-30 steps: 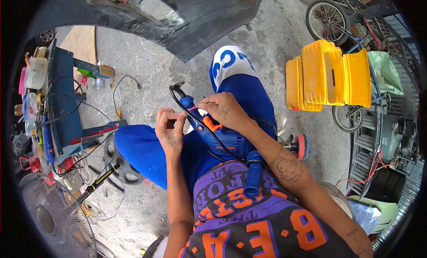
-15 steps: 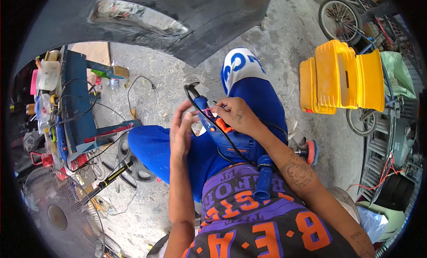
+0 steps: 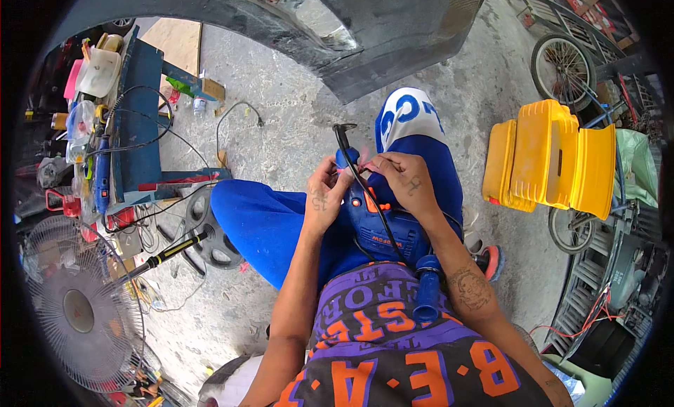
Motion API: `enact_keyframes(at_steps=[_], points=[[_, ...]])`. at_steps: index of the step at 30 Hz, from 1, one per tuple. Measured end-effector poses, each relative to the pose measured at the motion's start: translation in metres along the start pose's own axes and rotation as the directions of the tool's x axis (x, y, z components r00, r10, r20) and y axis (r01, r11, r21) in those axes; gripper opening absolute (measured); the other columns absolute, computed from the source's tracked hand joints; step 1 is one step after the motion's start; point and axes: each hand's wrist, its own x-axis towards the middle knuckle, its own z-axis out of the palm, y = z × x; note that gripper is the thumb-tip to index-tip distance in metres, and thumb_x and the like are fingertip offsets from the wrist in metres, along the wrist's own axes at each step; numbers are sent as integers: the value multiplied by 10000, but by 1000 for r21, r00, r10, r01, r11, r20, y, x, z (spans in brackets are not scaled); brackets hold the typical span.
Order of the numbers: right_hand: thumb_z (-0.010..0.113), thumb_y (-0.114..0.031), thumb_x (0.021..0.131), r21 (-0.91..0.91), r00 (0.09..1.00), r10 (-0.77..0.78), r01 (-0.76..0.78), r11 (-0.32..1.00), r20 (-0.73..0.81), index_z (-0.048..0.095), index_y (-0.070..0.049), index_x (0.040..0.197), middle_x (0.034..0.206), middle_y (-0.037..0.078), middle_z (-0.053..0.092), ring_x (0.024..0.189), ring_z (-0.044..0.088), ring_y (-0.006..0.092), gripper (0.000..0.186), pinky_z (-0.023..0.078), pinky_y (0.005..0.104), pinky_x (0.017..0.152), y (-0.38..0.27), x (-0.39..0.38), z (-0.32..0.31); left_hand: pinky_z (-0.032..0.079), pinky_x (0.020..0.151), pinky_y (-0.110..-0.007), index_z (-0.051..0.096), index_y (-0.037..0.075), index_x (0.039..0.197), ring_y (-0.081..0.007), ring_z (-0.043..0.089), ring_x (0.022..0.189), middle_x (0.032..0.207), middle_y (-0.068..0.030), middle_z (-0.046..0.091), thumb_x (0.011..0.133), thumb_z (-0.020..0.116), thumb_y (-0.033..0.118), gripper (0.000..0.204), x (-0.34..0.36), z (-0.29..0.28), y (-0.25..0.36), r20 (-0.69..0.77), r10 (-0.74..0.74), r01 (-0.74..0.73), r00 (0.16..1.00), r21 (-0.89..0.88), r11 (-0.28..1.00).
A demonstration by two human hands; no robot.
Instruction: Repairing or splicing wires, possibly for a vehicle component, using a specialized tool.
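Observation:
A blue corded polisher (image 3: 385, 230) with an orange switch lies across my lap. Its round pad (image 3: 494, 262) with a red edge shows past my right forearm, and its blue side handle (image 3: 425, 294) rests against my shirt. A black cord (image 3: 342, 134) leaves the far end of the tool's grip and bends back over the body. By that end, my left hand (image 3: 324, 196) pinches a thin pink strip (image 3: 369, 162). My right hand (image 3: 407, 185) has thumb and fingertips closed on the strip's other side. Fingers partly hide where the strip meets the grip.
A dark car panel (image 3: 393, 56) stands ahead. On the left are a blue metal frame (image 3: 144, 119), loose cables and a standing fan (image 3: 78, 312). Yellow plastic containers (image 3: 544, 154) and a bicycle wheel (image 3: 562, 71) are on the right.
My left hand, earlier with its fingers apart beside the grip, has moved in and closed on the pink strip. My right hand stays close to the strip. The whole view has shifted somewhat.

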Motion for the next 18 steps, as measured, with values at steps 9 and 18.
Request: enact_keyframes(at_steps=[9,18], points=[[615,-132,951,-50,999,-26,23,998,-42,726,51,973,645,138,636,534,539,114,216,392,300,511,-8,0,0,493,796,-235,630,13,1179,-113,656,849,980,-47,690,987,634,200,268,-2,1,-10,19,-100,101,995,-309,946],[612,-136,969,-98,1000,7,-8,995,-5,719,61,1010,712,66,685,609,558,54,227,422,248,557,-15,2,-5,512,875,-327,575,-7,1272,-198,625,982,1181,-136,622,873,740,140,456,-10,3,0,-83,60,-61,995,-12,998]])
